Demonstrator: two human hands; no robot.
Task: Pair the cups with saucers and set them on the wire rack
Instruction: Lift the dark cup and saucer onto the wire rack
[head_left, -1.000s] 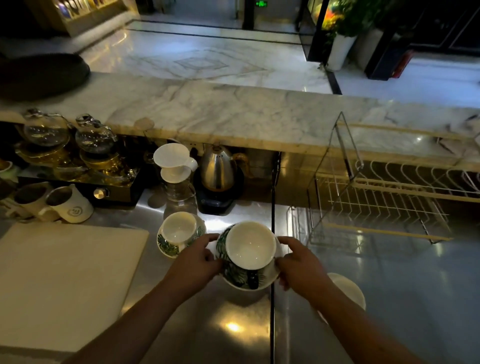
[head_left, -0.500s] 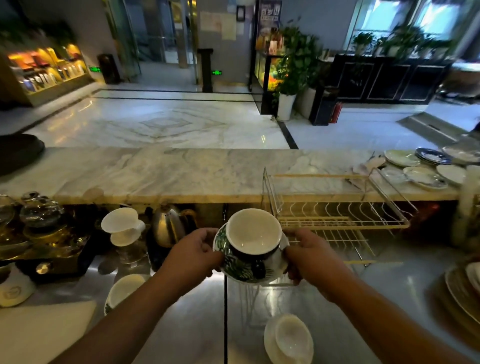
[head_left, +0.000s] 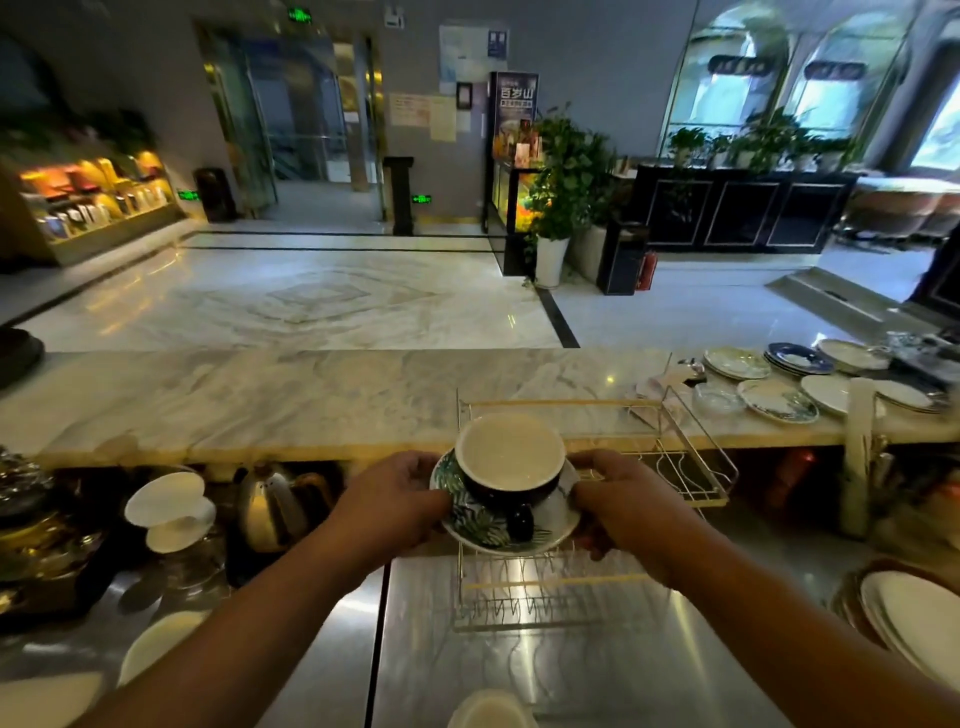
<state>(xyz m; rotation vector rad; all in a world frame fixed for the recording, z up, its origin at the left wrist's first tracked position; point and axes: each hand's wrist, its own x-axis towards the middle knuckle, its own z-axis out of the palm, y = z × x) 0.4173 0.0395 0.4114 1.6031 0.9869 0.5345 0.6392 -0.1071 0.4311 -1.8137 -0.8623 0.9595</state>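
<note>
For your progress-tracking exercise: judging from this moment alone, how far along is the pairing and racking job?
Done: one cup sits paired on its leaf-patterned saucer. In hand: the left hand and right hand hold that saucer by its rim above the wire rack, not yet set down. Left: the rack looks bare, and another cup waits at the near counter edge.

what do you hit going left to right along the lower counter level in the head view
white pour-over dripper → steel gooseneck kettle → left hand → cup on its leaf-print saucer → right hand → stack of plates
</note>
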